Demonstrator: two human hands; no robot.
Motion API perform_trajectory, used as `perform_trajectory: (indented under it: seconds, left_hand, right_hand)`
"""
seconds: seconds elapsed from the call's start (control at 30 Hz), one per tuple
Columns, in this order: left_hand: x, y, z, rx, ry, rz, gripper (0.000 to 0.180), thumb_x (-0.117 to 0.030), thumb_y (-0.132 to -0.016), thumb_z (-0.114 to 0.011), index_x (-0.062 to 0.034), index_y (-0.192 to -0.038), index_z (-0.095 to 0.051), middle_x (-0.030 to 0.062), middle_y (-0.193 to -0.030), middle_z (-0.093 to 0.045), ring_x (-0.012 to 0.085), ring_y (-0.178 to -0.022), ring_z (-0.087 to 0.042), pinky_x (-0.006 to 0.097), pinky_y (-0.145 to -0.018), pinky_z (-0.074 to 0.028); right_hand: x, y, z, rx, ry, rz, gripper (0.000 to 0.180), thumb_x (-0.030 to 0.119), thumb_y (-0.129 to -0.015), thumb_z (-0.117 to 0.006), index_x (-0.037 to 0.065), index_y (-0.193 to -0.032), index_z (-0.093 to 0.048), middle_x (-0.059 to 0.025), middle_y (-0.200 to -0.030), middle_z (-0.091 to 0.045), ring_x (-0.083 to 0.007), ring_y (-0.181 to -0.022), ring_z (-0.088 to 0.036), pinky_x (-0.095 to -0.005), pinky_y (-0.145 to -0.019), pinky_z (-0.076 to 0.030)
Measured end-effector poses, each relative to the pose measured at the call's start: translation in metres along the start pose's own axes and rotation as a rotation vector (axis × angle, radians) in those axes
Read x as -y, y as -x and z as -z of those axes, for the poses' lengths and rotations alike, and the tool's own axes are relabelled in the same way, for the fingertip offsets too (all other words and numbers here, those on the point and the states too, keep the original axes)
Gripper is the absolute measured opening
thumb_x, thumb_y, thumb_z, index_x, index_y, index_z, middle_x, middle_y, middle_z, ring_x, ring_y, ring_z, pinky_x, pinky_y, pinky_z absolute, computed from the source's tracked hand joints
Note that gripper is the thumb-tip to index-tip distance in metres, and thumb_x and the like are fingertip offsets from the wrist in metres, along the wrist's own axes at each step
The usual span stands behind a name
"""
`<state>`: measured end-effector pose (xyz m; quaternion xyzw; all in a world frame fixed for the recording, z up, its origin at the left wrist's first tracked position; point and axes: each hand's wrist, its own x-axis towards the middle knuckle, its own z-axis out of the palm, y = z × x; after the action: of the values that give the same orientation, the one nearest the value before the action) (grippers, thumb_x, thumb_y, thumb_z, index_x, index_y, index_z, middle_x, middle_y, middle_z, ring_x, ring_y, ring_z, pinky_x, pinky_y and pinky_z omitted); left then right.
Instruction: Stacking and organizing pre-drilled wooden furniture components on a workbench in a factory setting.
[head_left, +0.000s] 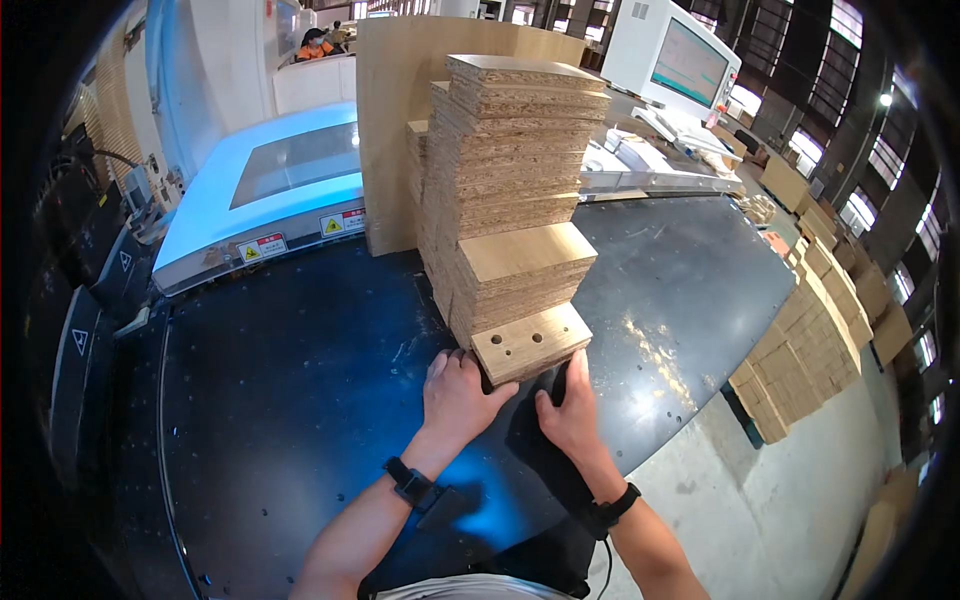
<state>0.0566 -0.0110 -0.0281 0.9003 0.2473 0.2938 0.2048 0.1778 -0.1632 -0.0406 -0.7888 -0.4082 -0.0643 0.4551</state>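
Observation:
A tall stepped stack of wood-faced particleboard panels (520, 185) stands on the dark table in front of me. Its lowest, nearest step is a short pile topped by a drilled particleboard panel (540, 345) with two larger holes and smaller ones. My left hand (462, 400) is closed round the left front corner of that pile, thumb along the near edge. At the right front corner, my right hand (572, 408) grips it with fingers up the side and thumb toward the front. Some fingertips are hidden, and how many panels lie between the hands I cannot tell.
Behind the stack a large upright board (390, 130) stands beside a machine with a blue-lit top (200, 220). A monitor (690, 65) stands at back right. Stacked panels (800, 350) sit on a pallet right of the black table (280, 400). A person (315, 45) is far off.

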Motion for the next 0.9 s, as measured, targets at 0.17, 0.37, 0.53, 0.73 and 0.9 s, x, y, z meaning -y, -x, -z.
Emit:
perform_trajectory:
  seconds: [0.17, 0.37, 0.53, 0.73, 0.9]
  left_hand:
    - [-0.001, -0.004, 0.010, 0.078, 0.012, 0.038, 0.062, -0.050, -0.084, -0.079, 0.0070, -0.108, -0.070, 0.0224, -0.110, -0.071, 0.0419, -0.114, -0.061, 0.050, -0.102, -0.048]
    - [-0.009, -0.005, 0.009, 0.097, -0.051, 0.053, 0.060, -0.048, -0.084, -0.079, 0.0084, -0.103, -0.071, 0.0249, -0.106, -0.071, 0.0423, -0.110, -0.063, 0.050, -0.099, -0.050]
    - [-0.017, -0.010, 0.013, 0.153, -0.069, 0.118, 0.059, -0.047, -0.084, -0.079, 0.0097, -0.101, -0.072, 0.0270, -0.100, -0.072, 0.0425, -0.110, -0.065, 0.051, -0.099, -0.050]
    - [-0.016, -0.014, 0.016, 0.226, -0.043, 0.142, 0.059, -0.046, -0.085, -0.078, 0.0095, -0.104, -0.072, 0.0270, -0.104, -0.073, 0.0425, -0.111, -0.065, 0.050, -0.100, -0.050]
    - [-0.024, -0.019, 0.030, 0.331, -0.039, 0.190, 0.056, -0.046, -0.088, -0.075, 0.0032, -0.114, -0.073, 0.0267, -0.112, -0.073, 0.0415, -0.116, -0.064, 0.049, -0.103, -0.050]
  right_hand:
    - [0.002, 0.000, 0.003, 0.066, -0.035, -0.006, 0.094, 0.004, -0.082, -0.070, -0.012, -0.158, -0.018, -0.0378, -0.162, -0.025, -0.0491, -0.153, -0.027, -0.0444, -0.125, -0.028]
    - [0.006, 0.002, -0.001, 0.032, 0.027, -0.036, 0.094, 0.005, -0.082, -0.070, -0.012, -0.158, -0.017, -0.0392, -0.161, -0.027, -0.0510, -0.150, -0.031, -0.0455, -0.123, -0.032]
    - [0.004, 0.001, -0.003, 0.022, -0.024, -0.128, 0.095, 0.006, -0.083, -0.070, -0.012, -0.158, -0.016, -0.0403, -0.159, -0.028, -0.0519, -0.148, -0.034, -0.0467, -0.121, -0.036]
    - [-0.003, 0.000, -0.007, -0.066, 0.076, 0.012, 0.091, 0.002, -0.084, -0.067, -0.011, -0.159, -0.018, -0.0371, -0.155, -0.037, -0.0491, -0.142, -0.045, -0.0459, -0.114, -0.044]
    - [-0.035, -0.010, -0.006, -0.158, -0.097, -0.169, 0.088, -0.003, -0.082, -0.066, -0.006, -0.160, -0.026, -0.0238, -0.138, -0.051, -0.0295, -0.117, -0.060, -0.0342, -0.094, -0.056]
